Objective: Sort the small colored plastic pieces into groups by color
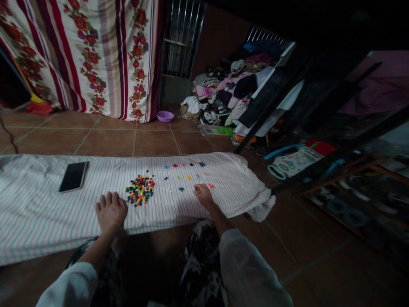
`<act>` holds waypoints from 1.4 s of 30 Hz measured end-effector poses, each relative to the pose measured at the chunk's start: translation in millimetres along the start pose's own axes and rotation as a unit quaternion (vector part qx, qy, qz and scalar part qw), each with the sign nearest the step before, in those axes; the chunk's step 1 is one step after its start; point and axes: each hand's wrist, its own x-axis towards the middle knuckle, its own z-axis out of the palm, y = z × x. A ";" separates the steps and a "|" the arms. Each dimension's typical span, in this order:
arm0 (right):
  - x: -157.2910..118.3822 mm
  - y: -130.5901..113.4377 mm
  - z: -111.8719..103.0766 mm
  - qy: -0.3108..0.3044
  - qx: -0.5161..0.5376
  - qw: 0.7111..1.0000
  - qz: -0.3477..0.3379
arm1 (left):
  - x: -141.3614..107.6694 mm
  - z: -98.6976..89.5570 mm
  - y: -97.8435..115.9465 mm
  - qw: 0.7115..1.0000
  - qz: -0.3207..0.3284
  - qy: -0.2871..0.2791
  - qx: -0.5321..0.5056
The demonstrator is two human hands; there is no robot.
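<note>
A heap of small multicoloured pieces (139, 189) lies on the striped cloth (179, 209). To its right, several little groups sorted by colour are spread out, among them a red group (174, 165), a yellow group (188, 177), a dark green group (181, 189) and an orange group (211, 186). My left hand (111, 210) rests palm down on the cloth, just left of the heap, holding nothing. My right hand (203, 194) is closed in a pinch between the dark green and orange groups; whatever its fingertips hold is too small to name.
A phone (73, 177) lies on the cloth at the left. Beyond the cloth are a purple basin (165, 116), a pile of clothes (230, 89) and a floral curtain (108, 59). Shelves with shoes (354, 200) stand at the right.
</note>
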 end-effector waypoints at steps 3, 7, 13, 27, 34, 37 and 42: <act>0.1 -1.0 -1.6 -0.003 0.001 1.000 -0.009 | 0.1 1.2 -0.4 1.000 0.000 0.006 0.002; 0.2 -2.6 -3.1 -0.013 -0.006 1.000 -0.012 | -0.1 0.6 -0.6 1.000 0.006 0.020 0.003; -4.0 -1.8 -5.7 -0.023 -0.010 1.000 -0.007 | -0.6 -2.4 0.7 1.000 0.001 0.011 -0.004; 6.8 -60.5 17.9 -0.096 -0.053 0.982 -0.154 | -0.1 8.9 -4.4 0.999 0.017 0.042 0.002; -7.3 -52.8 34.2 -0.094 -0.079 0.980 -0.157 | 0.5 11.5 -4.9 0.999 0.011 0.043 -0.010; -10.7 -50.0 36.5 -0.082 -0.070 0.982 -0.156 | 1.1 15.6 -6.3 0.999 0.011 0.046 -0.011; -14.6 -49.8 36.8 -0.060 -0.059 0.984 -0.156 | 2.3 21.6 -8.2 0.998 0.011 0.054 -0.008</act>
